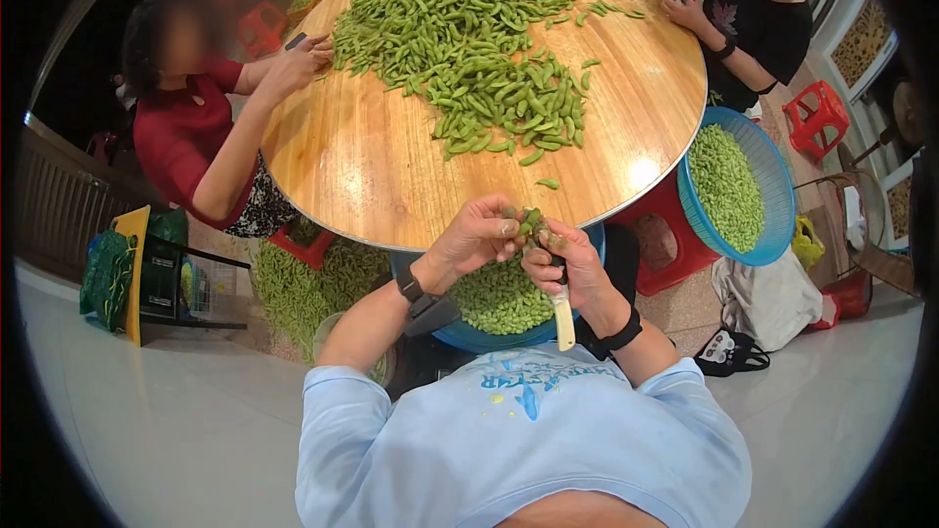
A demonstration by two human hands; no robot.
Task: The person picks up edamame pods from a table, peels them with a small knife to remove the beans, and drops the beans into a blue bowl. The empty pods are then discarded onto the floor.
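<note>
From the head view, I see my left fingers (481,236) pinching a rough, green pod (530,223) over the glossy wood-grained desk's (362,156) rounded edge; my right fingers (569,264) grip a smooth, cream-handled tool (564,321). Plump, pale beans (504,295) lie below.

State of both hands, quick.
Left hand: closed, fingertips at a green pod.
Right hand: closed around a cream-and-black tool, its fingertips also at the pod.
</note>
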